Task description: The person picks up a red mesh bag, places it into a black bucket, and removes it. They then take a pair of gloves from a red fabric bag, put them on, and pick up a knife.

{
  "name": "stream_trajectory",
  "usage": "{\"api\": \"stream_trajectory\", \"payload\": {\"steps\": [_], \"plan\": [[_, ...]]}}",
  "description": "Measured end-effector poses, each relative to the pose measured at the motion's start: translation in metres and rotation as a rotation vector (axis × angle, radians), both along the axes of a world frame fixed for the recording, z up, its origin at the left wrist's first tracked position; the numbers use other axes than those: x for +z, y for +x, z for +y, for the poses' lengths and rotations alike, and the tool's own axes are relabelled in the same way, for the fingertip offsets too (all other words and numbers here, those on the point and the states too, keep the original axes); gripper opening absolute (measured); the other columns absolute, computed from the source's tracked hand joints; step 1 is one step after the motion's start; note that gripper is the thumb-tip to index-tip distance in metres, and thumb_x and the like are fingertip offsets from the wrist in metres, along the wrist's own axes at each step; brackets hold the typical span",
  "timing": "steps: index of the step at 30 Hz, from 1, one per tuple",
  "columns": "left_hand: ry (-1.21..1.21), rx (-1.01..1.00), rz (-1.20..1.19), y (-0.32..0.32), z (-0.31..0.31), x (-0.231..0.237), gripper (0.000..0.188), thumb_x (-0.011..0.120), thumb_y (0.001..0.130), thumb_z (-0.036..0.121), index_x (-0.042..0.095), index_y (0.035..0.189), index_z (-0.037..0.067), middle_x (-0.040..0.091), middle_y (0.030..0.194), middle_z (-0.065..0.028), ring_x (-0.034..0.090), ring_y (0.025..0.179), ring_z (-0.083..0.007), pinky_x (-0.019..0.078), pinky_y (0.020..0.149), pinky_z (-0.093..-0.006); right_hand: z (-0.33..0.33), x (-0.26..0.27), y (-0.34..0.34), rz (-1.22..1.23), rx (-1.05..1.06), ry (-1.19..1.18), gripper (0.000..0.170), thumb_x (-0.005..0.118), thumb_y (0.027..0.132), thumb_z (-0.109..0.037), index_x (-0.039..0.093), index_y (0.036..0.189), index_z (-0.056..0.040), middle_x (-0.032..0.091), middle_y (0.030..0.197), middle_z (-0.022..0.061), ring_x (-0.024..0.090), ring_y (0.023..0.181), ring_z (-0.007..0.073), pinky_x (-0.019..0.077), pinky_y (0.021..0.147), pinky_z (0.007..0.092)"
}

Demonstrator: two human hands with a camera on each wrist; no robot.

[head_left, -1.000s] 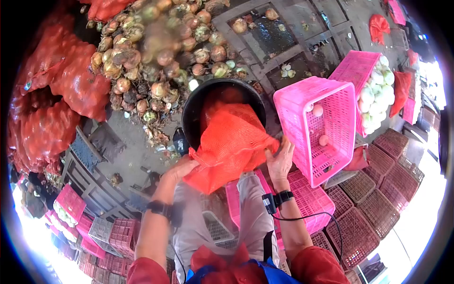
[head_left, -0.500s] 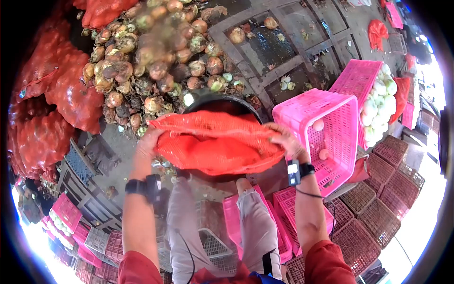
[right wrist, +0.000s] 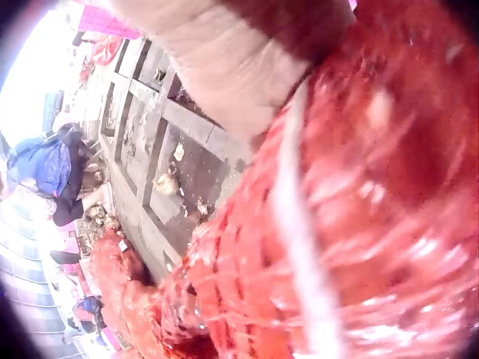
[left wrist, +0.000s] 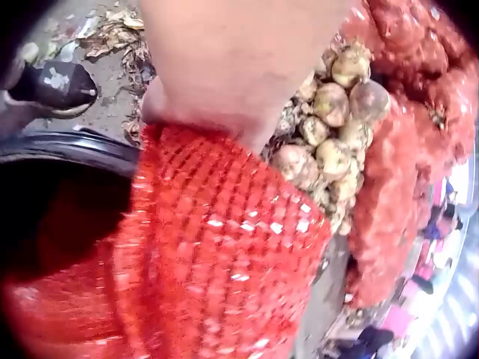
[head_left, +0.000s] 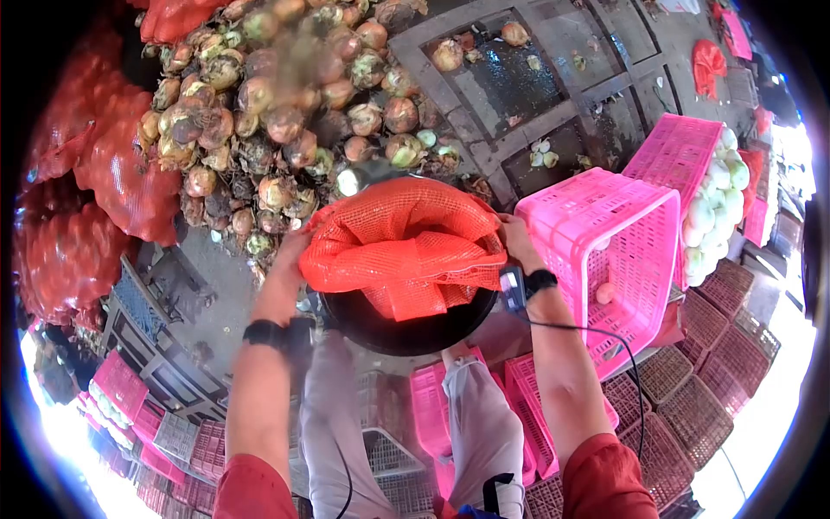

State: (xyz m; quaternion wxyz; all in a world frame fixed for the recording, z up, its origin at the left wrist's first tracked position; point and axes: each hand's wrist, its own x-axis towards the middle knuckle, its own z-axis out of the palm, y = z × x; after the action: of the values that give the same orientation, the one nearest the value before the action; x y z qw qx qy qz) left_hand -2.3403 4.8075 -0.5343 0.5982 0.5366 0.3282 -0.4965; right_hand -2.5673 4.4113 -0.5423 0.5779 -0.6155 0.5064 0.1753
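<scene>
A red mesh bag (head_left: 406, 259) lies over the black bucket (head_left: 406, 336), its mouth spread wide and its top folded outward. My left hand (head_left: 296, 246) grips the bag's left edge, and my right hand (head_left: 517, 240) grips the right edge. The left wrist view shows the red mesh (left wrist: 224, 247) draped below my left hand (left wrist: 224, 67), beside the bucket's dark rim (left wrist: 75, 142). In the right wrist view, blurred mesh (right wrist: 389, 209) hangs from my right hand (right wrist: 232, 67). The fingertips are mostly hidden by the mesh.
Loose onions (head_left: 285, 123) are piled beyond the bucket to the left, near full red sacks (head_left: 69, 251). A pink crate (head_left: 635, 277) with a few onions stands at the right, beside peeled onions (head_left: 713, 208). Wooden frames (head_left: 484, 121) lie on the ground.
The bag has gone from a bunched shape to a wide-open one and now sits lower around the bucket. Both hands moved apart, then slightly closer together, still holding its edges.
</scene>
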Motion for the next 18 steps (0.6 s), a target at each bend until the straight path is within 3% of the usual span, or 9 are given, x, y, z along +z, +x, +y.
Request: {"api": "stream_trajectory", "payload": {"steps": [1, 3, 4, 5, 6, 10, 13, 15, 18], "plan": [[-0.12, 0.029, -0.026, -0.013, 0.006, 0.002, 0.023, 0.06, 0.099, 0.01, 0.066, 0.118, -0.003, 0.072, 0.106, -0.0127, 0.071, 0.09, -0.0212, 0.0574, 0.077, -0.035, 0.006, -0.001, -0.022, 0.008, 0.003, 0.002, 0.03, 0.066, 0.097, -0.023, 0.071, 0.114, 0.0012, 0.074, 0.097, 0.0061, 0.066, 0.078, 0.0138, 0.0527, 0.068, 0.0282], [-0.067, 0.069, -0.026, -0.019, 0.002, 0.029, 0.021, 0.059, 0.1, 0.01, 0.067, 0.116, -0.002, 0.073, 0.103, -0.0106, 0.07, 0.087, -0.0181, 0.0566, 0.076, -0.0332, 0.007, -0.015, -0.067, -0.155, -0.122, 0.032, 0.039, 0.062, 0.102, -0.028, 0.064, 0.126, 0.0026, 0.071, 0.11, 0.0073, 0.069, 0.09, 0.0171, 0.0577, 0.077, 0.0331], [-0.017, 0.087, -0.037, -0.021, 0.005, 0.034, 0.022, 0.06, 0.101, 0.012, 0.068, 0.116, -0.001, 0.073, 0.101, -0.0098, 0.069, 0.086, -0.0172, 0.056, 0.076, -0.0321, 0.012, 0.012, -0.066, -0.156, -0.111, 0.032, 0.039, 0.062, 0.102, -0.028, 0.064, 0.126, 0.0026, 0.071, 0.11, 0.0073, 0.069, 0.09, 0.0171, 0.0577, 0.077, 0.0331], [0.035, 0.101, -0.047, -0.024, 0.008, 0.04, 0.022, 0.06, 0.101, 0.014, 0.068, 0.115, -0.001, 0.073, 0.099, -0.009, 0.069, 0.085, -0.0162, 0.0555, 0.077, -0.031, 0.018, 0.058, -0.054, -0.119, -0.261, 0.231, 0.042, 0.061, 0.102, -0.027, 0.058, 0.133, 0.0013, 0.07, 0.115, 0.0074, 0.07, 0.092, 0.0175, 0.0585, 0.078, 0.0337], [0.108, -0.062, -0.098, -0.028, 0.036, 0.02, 0.023, 0.06, 0.102, 0.016, 0.067, 0.117, 0.0, 0.072, 0.101, -0.0083, 0.067, 0.086, -0.0158, 0.0547, 0.078, -0.03, 0.024, 0.086, -0.046, -0.081, -0.418, 0.429, 0.046, 0.06, 0.102, -0.025, 0.053, 0.139, 0.0001, 0.068, 0.119, 0.0074, 0.07, 0.095, 0.018, 0.0593, 0.08, 0.0342], [0.173, -0.059, -0.172, -0.032, 0.024, 0.077, 0.026, 0.061, 0.101, 0.019, 0.065, 0.121, 0.002, 0.071, 0.105, -0.0076, 0.066, 0.09, -0.015, 0.0541, 0.078, -0.0286, 0.035, 0.111, -0.046, -0.023, -0.301, 0.372, 0.05, 0.061, 0.1, -0.023, 0.048, 0.144, -0.0029, 0.068, 0.12, 0.0073, 0.071, 0.096, 0.0183, 0.0603, 0.076, 0.0325], [0.14, -0.104, -0.067, -0.038, 0.025, 0.102, 0.037, 0.062, 0.1, 0.018, 0.056, 0.133, 0.002, 0.07, 0.111, -0.0067, 0.069, 0.094, -0.0168, 0.0574, 0.082, -0.0326, 0.053, 0.142, -0.047, 0.124, -0.309, 0.262, 0.051, 0.062, 0.097, -0.022, 0.048, 0.143, -0.0054, 0.068, 0.117, 0.0071, 0.071, 0.094, 0.0178, 0.0609, 0.074, 0.0333], [0.118, -0.079, 0.033, -0.045, 0.026, 0.12, 0.043, 0.065, 0.098, 0.02, 0.053, 0.136, 0.004, 0.069, 0.115, -0.0057, 0.069, 0.096, -0.0169, 0.0575, 0.083, -0.033, 0.063, 0.145, -0.059, 0.121, -0.282, 0.23, 0.055, 0.061, 0.096, -0.019, 0.044, 0.146, -0.0039, 0.063, 0.126, 0.0098, 0.068, 0.102, 0.0216, 0.0605, 0.075, 0.0373], [0.094, 0.01, 0.124, -0.059, 0.035, 0.135, 0.047, 0.067, 0.096, 0.021, 0.053, 0.138, 0.007, 0.069, 0.119, -0.0069, 0.069, 0.103, -0.021, 0.0565, 0.091, -0.0373, 0.076, 0.17, -0.073, 0.011, -0.311, 0.238, 0.062, 0.06, 0.097, -0.023, 0.035, 0.151, -0.0065, 0.058, 0.134, 0.0098, 0.067, 0.109, 0.0236, 0.0588, 0.074, 0.0326]]}}
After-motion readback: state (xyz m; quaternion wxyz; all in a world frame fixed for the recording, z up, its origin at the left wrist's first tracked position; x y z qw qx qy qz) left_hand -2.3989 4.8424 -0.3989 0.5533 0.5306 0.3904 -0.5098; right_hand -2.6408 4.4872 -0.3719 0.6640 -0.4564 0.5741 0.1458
